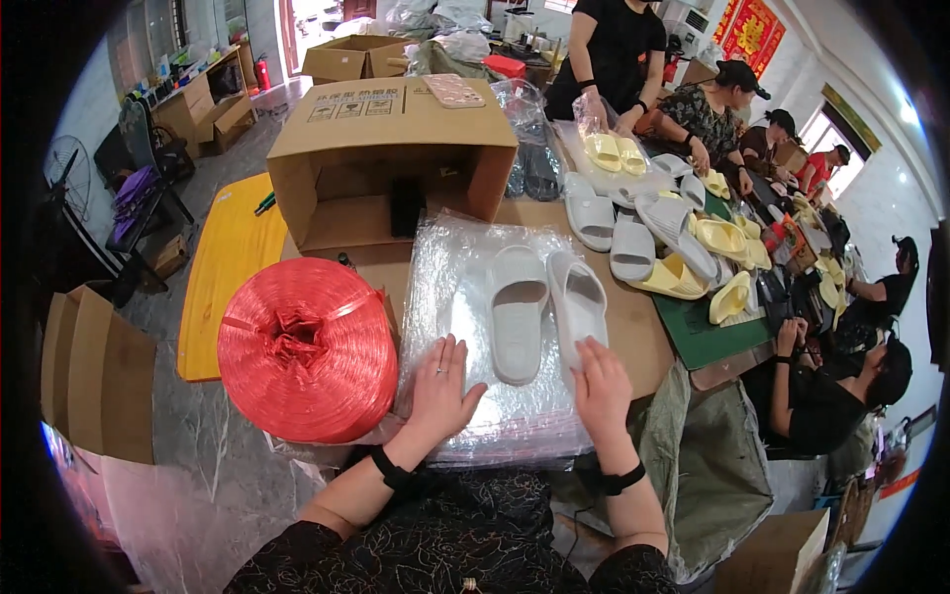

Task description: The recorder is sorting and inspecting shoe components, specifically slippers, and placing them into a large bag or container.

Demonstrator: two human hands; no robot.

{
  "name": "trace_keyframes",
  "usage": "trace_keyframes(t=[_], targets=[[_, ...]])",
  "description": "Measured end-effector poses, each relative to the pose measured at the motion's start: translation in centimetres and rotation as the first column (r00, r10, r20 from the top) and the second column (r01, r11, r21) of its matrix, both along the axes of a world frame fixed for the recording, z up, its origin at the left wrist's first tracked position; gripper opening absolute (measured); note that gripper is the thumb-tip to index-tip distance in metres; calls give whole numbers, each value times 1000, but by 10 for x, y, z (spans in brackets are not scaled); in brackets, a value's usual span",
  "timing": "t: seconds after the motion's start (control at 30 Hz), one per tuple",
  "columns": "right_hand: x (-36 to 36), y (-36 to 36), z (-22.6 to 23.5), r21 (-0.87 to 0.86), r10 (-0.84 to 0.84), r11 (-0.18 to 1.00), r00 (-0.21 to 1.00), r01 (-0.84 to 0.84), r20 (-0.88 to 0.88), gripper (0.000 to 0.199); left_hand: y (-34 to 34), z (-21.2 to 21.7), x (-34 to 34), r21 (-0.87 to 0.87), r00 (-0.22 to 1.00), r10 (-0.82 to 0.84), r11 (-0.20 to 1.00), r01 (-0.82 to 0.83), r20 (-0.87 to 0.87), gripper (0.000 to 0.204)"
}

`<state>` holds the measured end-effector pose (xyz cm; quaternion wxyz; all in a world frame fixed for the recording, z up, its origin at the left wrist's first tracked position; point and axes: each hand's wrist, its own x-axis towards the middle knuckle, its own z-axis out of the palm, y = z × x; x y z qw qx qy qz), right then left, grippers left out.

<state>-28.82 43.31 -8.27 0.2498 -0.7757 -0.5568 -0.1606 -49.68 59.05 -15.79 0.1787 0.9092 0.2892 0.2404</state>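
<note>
A pair of pale grey slide slippers lies on a stack of clear plastic bags (pixel 450 297) in front of me, toes pointing away. My left hand (pixel 442 391) rests flat on the bags, fingers stretched and thumb apart, left of the left slipper (pixel 518 342). It holds nothing. At the heel of the right slipper (pixel 576 297), my right hand (pixel 602 391) has its fingers on the outer edge and its thumb by the heel end. The underside of that grip is hidden.
A big red twine roll (pixel 307 351) stands left of the bags. Behind them an open cardboard box (pixel 391 124) lies on its side, a phone (pixel 454 91) on top. Grey and yellow slippers (pixel 720 238) pile up at right, where several people work. A sack (pixel 703 465) hangs near my right arm.
</note>
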Motion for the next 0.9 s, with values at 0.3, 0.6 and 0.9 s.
trace_keyframes(t=[0.3,0.6,0.9], targets=[[2,-3,-6,-209,144,967,989,-149,-38,49,3,1,-1,18,1000,6,1000,-6,-27,71],[33,107,-39,-159,-167,977,975,143,-147,58,1,1,1,11,999,0,1000,0,-45,74],[82,96,-52,-209,-322,934,936,290,-139,44,-3,1,3,5,1000,0,1000,-1,17,64]])
